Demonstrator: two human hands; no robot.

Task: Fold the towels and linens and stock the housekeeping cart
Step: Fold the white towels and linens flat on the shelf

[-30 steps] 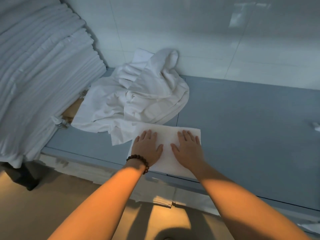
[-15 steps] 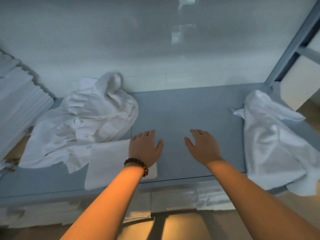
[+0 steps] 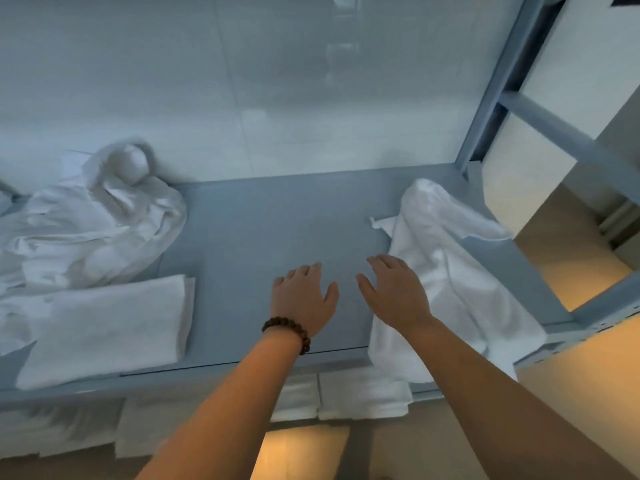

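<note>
Crumpled linen (image 3: 93,230): heaped at the far left of the blue-grey shelf (image 3: 277,220), against the back wall, well apart from both hands.
Folded towel (image 3: 107,327): flat rectangle just in front of that heap, at the shelf's front edge; I judge it done.
Left hand (image 3: 301,299): palm down over bare shelf, fingers straight and slightly spread, holding nothing; beaded bracelet (image 3: 287,332) at the wrist.
Right hand (image 3: 394,296): palm down, fingers loosely spread, empty; its outer edge is right by the next towel, though I cannot tell if it touches.
Unfolded towel (image 3: 450,282): lies to the right of both hands, long axis running from the back wall to the front edge, near end drooping over it.
Nearer hand: the right, I judge; the left needs to cross over.
Lower shelf: folded towels (image 3: 360,396) stacked below the front edge.
</note>
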